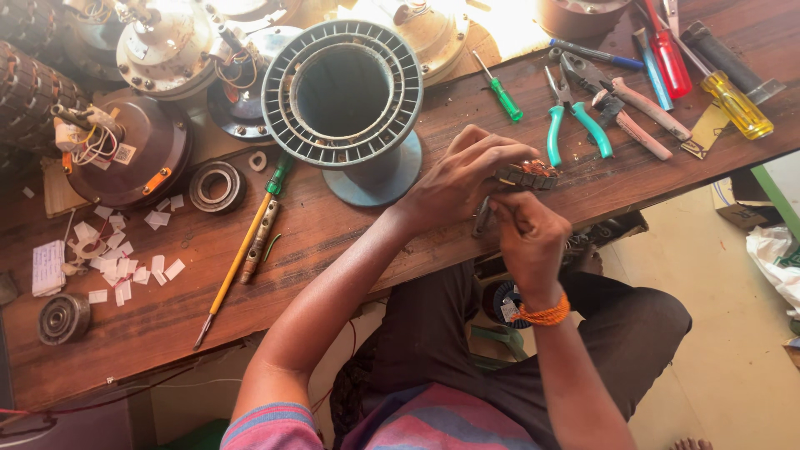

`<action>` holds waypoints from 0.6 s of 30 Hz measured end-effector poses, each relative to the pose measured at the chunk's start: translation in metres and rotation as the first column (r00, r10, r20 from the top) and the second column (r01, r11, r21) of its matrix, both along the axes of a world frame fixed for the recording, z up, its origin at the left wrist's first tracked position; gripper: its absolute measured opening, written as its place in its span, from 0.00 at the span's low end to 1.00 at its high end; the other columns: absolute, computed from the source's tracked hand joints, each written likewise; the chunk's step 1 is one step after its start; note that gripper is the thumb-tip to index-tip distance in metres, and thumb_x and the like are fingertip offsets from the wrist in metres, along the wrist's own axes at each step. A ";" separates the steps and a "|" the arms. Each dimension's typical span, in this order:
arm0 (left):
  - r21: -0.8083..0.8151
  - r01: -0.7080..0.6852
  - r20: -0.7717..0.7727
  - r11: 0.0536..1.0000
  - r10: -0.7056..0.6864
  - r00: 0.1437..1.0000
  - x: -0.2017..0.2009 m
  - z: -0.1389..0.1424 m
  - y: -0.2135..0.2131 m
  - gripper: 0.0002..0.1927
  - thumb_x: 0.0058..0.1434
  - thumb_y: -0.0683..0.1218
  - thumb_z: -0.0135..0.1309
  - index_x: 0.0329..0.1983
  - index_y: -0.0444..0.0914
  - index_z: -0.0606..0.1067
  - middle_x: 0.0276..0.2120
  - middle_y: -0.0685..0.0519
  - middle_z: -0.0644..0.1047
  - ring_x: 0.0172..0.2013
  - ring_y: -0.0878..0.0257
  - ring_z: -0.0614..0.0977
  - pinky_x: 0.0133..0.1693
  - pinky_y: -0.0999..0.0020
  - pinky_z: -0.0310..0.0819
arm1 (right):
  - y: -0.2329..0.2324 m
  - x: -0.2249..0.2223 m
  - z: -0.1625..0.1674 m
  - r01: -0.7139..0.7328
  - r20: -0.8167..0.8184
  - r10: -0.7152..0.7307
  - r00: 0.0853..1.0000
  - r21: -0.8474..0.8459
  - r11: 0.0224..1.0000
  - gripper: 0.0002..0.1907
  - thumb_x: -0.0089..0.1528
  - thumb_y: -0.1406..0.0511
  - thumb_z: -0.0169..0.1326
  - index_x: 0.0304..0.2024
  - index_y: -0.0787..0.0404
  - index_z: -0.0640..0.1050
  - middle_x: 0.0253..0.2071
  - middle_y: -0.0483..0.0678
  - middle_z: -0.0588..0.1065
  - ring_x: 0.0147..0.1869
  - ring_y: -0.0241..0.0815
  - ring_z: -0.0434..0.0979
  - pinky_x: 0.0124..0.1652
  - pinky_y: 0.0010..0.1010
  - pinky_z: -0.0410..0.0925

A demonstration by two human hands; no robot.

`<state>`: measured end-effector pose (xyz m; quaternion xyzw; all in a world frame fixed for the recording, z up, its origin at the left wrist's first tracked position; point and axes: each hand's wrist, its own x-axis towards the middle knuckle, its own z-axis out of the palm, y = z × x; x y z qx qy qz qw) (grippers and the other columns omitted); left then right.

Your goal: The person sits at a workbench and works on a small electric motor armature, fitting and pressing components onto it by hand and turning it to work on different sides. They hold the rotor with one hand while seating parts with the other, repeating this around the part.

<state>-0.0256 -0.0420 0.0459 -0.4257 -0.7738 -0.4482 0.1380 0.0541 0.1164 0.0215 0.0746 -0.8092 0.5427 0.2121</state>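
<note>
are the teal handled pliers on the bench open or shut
Open. The teal pliers lie flat on the wooden bench, their two handles spread well apart, just beyond the left hand.

I count two hands: my left hand and right hand together grip one small wound stator. Just beyond that grip lie two pliers, one teal-handled pair and one tan-handled pair. Farther out past it I make out three screwdrivers: one green, one red, one yellow. One blue pen lies among them. Left of the grip stands one grey ribbed ring housing; beyond that, one yellow-handled tool, two bearing rings, and one brown motor cap. Paper scraps: too many to count.
</note>
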 end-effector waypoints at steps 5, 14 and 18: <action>-0.008 -0.062 -0.156 0.998 0.060 0.986 -0.001 -0.012 -0.003 0.27 0.61 0.40 0.61 0.62 0.49 0.69 0.58 0.59 0.74 0.61 0.56 0.73 0.62 0.59 0.72 | -0.002 -0.006 -0.026 0.000 -0.006 -0.001 1.000 -0.106 0.994 0.03 0.64 0.76 0.60 0.40 0.68 0.81 0.22 0.36 0.66 0.26 0.21 0.58 0.26 0.21 0.53; -0.080 -0.336 -0.833 0.938 0.122 0.540 0.006 -0.020 -0.019 0.08 0.67 0.47 0.59 0.49 0.46 0.79 0.43 0.62 0.72 0.46 0.67 0.73 0.49 0.64 0.68 | 0.033 0.019 -0.016 -0.024 0.051 0.025 0.998 -0.013 1.000 0.05 0.64 0.72 0.61 0.43 0.65 0.83 0.29 0.39 0.75 0.28 0.23 0.63 0.27 0.20 0.56; -0.102 -0.292 -0.703 0.951 0.138 0.697 0.014 -0.021 -0.019 0.08 0.62 0.43 0.61 0.45 0.43 0.80 0.30 0.60 0.74 0.38 0.65 0.80 0.40 0.67 0.72 | 0.056 0.026 0.026 -0.006 0.091 -0.005 0.996 0.125 0.992 0.05 0.65 0.70 0.63 0.43 0.65 0.84 0.32 0.43 0.77 0.30 0.27 0.64 0.29 0.22 0.57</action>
